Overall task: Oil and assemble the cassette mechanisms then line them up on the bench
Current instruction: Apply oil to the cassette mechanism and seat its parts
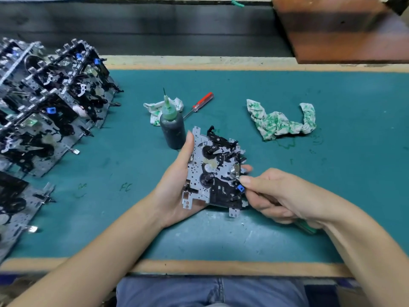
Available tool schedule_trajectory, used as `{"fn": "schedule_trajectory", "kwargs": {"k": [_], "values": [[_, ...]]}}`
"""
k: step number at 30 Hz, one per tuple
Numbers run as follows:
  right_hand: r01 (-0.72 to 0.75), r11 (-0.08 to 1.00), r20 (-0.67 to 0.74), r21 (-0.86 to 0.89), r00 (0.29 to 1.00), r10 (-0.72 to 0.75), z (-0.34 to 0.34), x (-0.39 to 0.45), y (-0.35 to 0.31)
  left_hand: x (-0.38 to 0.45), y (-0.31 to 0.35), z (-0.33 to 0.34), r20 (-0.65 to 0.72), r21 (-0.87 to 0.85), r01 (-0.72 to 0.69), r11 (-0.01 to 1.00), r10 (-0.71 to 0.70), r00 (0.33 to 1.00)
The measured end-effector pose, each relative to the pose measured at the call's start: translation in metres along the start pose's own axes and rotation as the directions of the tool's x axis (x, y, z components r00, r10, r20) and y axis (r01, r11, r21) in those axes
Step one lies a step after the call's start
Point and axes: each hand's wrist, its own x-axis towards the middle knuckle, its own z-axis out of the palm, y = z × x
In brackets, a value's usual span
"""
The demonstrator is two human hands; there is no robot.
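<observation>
Metal cassette mechanism (212, 169) cradled in left hand (177, 187), right hand (276, 196) pinching tool

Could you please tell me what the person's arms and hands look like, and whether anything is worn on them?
Both forearms are bare right up to the picture's edge: no sleeves show. The left hand and right hand wear no gloves, and no rings, watch or bracelets are visible. The fingernails look short and unpainted.

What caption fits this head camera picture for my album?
Left hand holds a cassette mechanism while the right hand works on it with a green-handled tool.
</observation>
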Motion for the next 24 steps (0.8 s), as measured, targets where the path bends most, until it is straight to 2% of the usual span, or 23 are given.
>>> {"fn": "schedule_trajectory", "kwargs": {"k": [8, 14, 19, 21, 24], "values": [[-0.029, 0.999, 0.044, -0.016, 0.999, 0.030, -0.002, -0.001, -0.002, -0.002, -0.002, 0.002, -0.078, 0.039, -0.029, 0.999, 0.032, 0.996], [-0.055, 0.998, 0.069, -0.018, 0.996, 0.056, -0.005, -0.001, -0.003, -0.002, -0.004, 0.003, -0.086, 0.053, -0.039, 0.998, 0.044, 0.995], [0.059, 0.995, -0.009, -0.074, 0.998, -0.060, 0.002, 0.000, 0.002, -0.002, 0.000, 0.004, -0.084, 0.049, 0.002, 0.999, 0.002, 0.996], [0.103, 0.995, -0.022, 0.020, 0.994, -0.102, 0.001, -0.003, 0.004, -0.003, 0.004, 0.004, -0.066, 0.004, 0.030, 1.000, -0.030, 0.997], [0.160, 0.911, -0.106, 0.379, 0.986, -0.129, -0.011, -0.012, 0.008, -0.007, 0.008, 0.006, -0.004, -0.067, 0.063, 0.996, -0.063, 0.998]]}}
